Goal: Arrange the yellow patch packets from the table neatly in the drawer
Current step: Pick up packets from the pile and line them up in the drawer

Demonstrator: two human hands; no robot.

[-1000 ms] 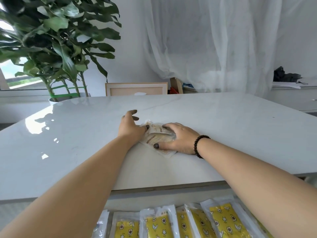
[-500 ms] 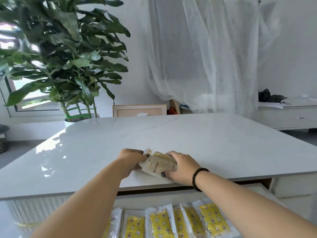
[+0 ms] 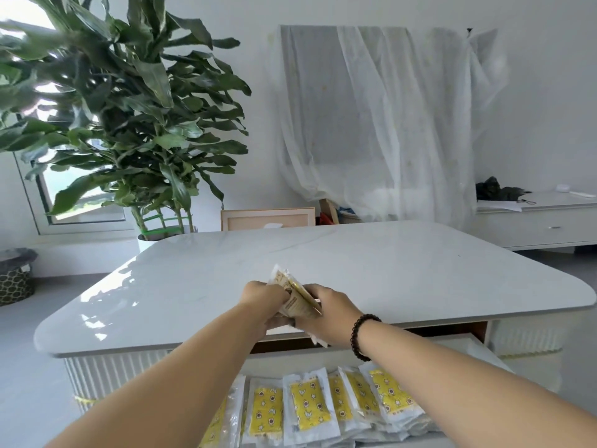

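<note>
Two bare hands meet above the near edge of the white table point(image 3: 420, 270), seen from the head camera. Left hand point(image 3: 263, 302) and right hand point(image 3: 329, 313), the latter with a dark bead bracelet point(image 3: 361, 337) at the wrist, each close their fingers on a small bundle of yellow patch packets point(image 3: 295, 300); the bundle stands tilted between the two palms, its upper end leaning toward the far left, lifted clear of the tabletop. How many packets the bundle contains cannot be told. Below the near edge, an open drawer point(image 3: 478, 347) projects toward the viewer; a row of further packets point(image 3: 307, 405) lies along its front, overlapping side by side, yellow printed faces up, partly hidden by both forearms. Beyond the far left corner of the table stands a large potted plant point(image 3: 129, 124); behind the far edge hangs a sheer white curtain point(image 3: 387, 124)
</note>
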